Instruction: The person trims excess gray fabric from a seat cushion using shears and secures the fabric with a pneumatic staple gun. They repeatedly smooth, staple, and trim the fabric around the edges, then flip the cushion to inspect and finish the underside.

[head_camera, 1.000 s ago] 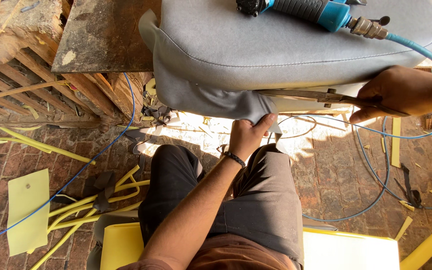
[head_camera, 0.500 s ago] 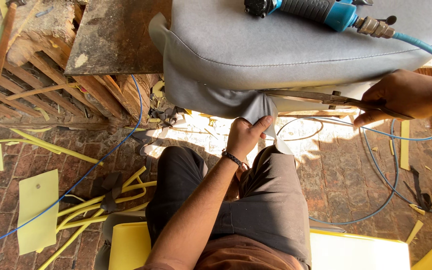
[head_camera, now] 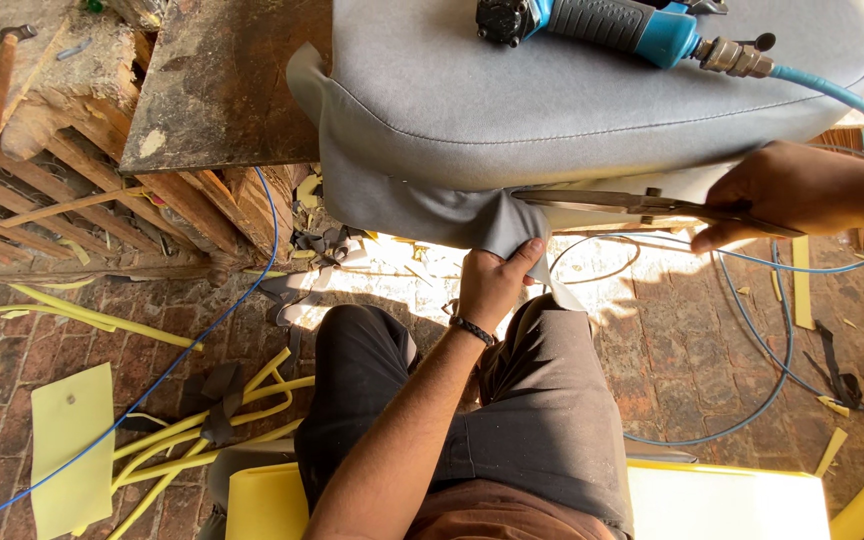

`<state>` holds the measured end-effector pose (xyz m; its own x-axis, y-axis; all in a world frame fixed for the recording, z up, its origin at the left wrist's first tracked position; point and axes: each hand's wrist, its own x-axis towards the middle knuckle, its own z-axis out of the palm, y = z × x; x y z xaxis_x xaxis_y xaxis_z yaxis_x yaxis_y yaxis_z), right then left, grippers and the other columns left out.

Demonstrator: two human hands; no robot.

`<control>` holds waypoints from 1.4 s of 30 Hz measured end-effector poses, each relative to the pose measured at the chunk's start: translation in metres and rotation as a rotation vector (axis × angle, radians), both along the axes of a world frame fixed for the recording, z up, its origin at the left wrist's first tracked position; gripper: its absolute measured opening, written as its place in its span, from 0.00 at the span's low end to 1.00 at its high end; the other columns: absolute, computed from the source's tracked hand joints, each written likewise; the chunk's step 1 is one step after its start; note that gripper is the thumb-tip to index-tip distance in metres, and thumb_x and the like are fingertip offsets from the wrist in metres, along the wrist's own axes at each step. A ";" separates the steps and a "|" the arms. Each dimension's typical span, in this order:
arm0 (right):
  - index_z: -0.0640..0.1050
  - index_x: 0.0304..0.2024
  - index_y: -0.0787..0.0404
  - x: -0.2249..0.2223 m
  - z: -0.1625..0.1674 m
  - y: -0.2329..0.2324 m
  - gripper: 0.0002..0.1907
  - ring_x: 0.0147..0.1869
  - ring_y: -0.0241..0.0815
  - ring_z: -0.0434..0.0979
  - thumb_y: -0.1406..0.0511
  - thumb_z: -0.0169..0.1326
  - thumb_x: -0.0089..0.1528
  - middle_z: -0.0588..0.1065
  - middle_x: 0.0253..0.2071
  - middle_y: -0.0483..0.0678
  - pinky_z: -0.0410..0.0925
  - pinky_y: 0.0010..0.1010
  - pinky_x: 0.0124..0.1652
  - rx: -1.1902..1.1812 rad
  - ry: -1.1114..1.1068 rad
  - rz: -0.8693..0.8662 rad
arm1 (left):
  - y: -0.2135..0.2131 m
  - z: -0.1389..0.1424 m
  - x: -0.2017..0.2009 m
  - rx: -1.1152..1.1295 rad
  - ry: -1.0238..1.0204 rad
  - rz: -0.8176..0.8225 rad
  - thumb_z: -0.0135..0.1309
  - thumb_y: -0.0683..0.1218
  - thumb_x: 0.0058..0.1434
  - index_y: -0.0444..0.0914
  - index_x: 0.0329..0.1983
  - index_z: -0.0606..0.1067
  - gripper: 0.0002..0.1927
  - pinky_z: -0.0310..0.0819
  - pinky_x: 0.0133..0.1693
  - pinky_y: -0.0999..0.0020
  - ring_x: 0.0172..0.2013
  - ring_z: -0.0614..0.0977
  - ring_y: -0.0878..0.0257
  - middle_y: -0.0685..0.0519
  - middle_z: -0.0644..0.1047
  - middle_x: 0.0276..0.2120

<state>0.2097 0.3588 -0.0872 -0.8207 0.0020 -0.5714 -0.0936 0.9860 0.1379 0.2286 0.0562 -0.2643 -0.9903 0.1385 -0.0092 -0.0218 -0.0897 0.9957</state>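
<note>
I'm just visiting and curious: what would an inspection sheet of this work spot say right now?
Surface: worn wooden bench carrying a grey upholstered cushion.
Job's things: loose grey fabric flap hanging below the cushion; long scissors at the flap's edge.
Clutter: yellow foam sheets, yellow strips and grey fabric scraps on the brick floor.
Grippers: left hand pinches the flap; right hand holds the scissors.
Cables: blue air hose from the blue pneumatic tool lying on the cushion; thin blue line across the floor.
Surroundings: wooden slats at left.
</note>
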 end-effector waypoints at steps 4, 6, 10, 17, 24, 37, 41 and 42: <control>0.90 0.38 0.52 -0.001 -0.002 -0.001 0.26 0.33 0.43 0.81 0.42 0.60 0.53 0.82 0.29 0.45 0.76 0.39 0.36 0.015 0.013 -0.012 | -0.009 0.001 0.000 -0.062 -0.010 -0.035 0.59 0.59 0.62 0.38 0.28 0.81 0.20 0.75 0.23 0.75 0.20 0.82 0.68 0.54 0.81 0.21; 0.87 0.39 0.52 0.001 -0.002 0.003 0.24 0.30 0.43 0.79 0.42 0.61 0.56 0.80 0.29 0.47 0.74 0.38 0.34 0.023 -0.034 0.000 | -0.012 0.001 0.001 -0.065 -0.018 -0.028 0.60 0.59 0.62 0.37 0.27 0.80 0.20 0.75 0.23 0.74 0.20 0.81 0.68 0.54 0.80 0.20; 0.89 0.41 0.52 0.006 -0.001 0.007 0.26 0.32 0.38 0.80 0.43 0.65 0.53 0.79 0.30 0.42 0.72 0.35 0.35 -0.087 0.026 -0.038 | -0.008 0.002 0.002 -0.107 -0.048 -0.025 0.60 0.59 0.62 0.38 0.27 0.82 0.21 0.74 0.23 0.75 0.20 0.83 0.68 0.54 0.81 0.19; 0.87 0.43 0.53 0.006 -0.002 0.000 0.25 0.32 0.44 0.82 0.45 0.63 0.54 0.81 0.29 0.48 0.76 0.38 0.37 -0.009 -0.027 -0.131 | -0.007 0.001 0.002 -0.072 -0.032 -0.015 0.59 0.59 0.62 0.38 0.28 0.81 0.20 0.75 0.23 0.74 0.20 0.82 0.67 0.55 0.80 0.20; 0.87 0.42 0.51 0.009 -0.001 0.010 0.25 0.35 0.41 0.81 0.44 0.63 0.52 0.82 0.31 0.44 0.77 0.39 0.38 -0.050 0.043 -0.056 | -0.006 0.003 0.003 -0.086 -0.026 -0.015 0.60 0.58 0.62 0.38 0.28 0.81 0.19 0.73 0.23 0.74 0.20 0.81 0.67 0.55 0.80 0.19; 0.88 0.41 0.50 0.007 0.001 -0.014 0.28 0.38 0.43 0.83 0.40 0.62 0.51 0.84 0.34 0.43 0.78 0.38 0.42 -0.050 0.041 0.025 | -0.005 0.014 0.009 -0.119 0.017 -0.022 0.59 0.56 0.63 0.37 0.26 0.80 0.19 0.74 0.21 0.73 0.18 0.80 0.68 0.53 0.80 0.18; 0.87 0.40 0.51 0.007 -0.002 -0.021 0.27 0.35 0.43 0.83 0.40 0.61 0.51 0.85 0.31 0.44 0.77 0.39 0.40 -0.080 0.031 0.014 | -0.003 0.016 0.015 -0.121 -0.025 -0.052 0.60 0.55 0.64 0.36 0.27 0.80 0.18 0.74 0.20 0.73 0.18 0.80 0.67 0.52 0.81 0.20; 0.88 0.39 0.52 0.007 -0.002 -0.024 0.27 0.34 0.43 0.83 0.41 0.61 0.51 0.83 0.30 0.45 0.76 0.40 0.39 -0.087 0.022 0.009 | -0.003 0.017 0.017 -0.115 -0.033 -0.058 0.60 0.55 0.64 0.35 0.27 0.80 0.19 0.74 0.20 0.73 0.18 0.80 0.67 0.51 0.81 0.20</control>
